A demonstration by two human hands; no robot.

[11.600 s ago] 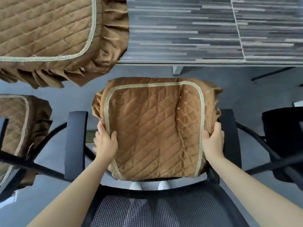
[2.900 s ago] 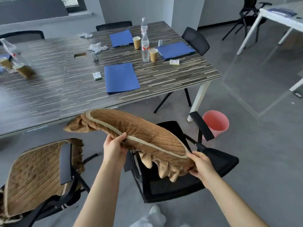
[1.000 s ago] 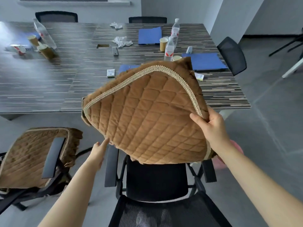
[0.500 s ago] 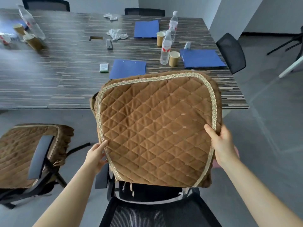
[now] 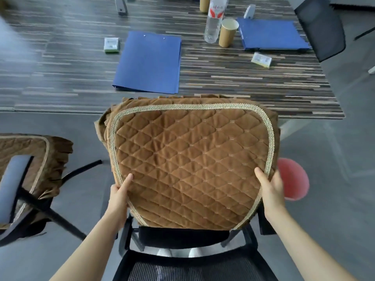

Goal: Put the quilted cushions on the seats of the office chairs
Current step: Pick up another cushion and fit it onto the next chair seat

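Observation:
A brown quilted cushion with pale braided trim lies spread flat, quilted side up, over the seat of a black office chair. My left hand grips its near left edge and my right hand grips its near right edge. The cushion hides most of the seat; whether it rests fully on it I cannot tell. The chair's mesh back is at the bottom, below my arms. At the left, a second office chair carries another brown cushion on its seat.
A striped wooden table stands just beyond the chair, bearing blue folders, a water bottle, a paper cup and small packets. A pink bin sits on the floor at the right. Another black chair is far right.
The cushion has come down from chest height to the chair seat and lies flatter. Both hands have moved lower with it, and my view has tilted down towards the chair.

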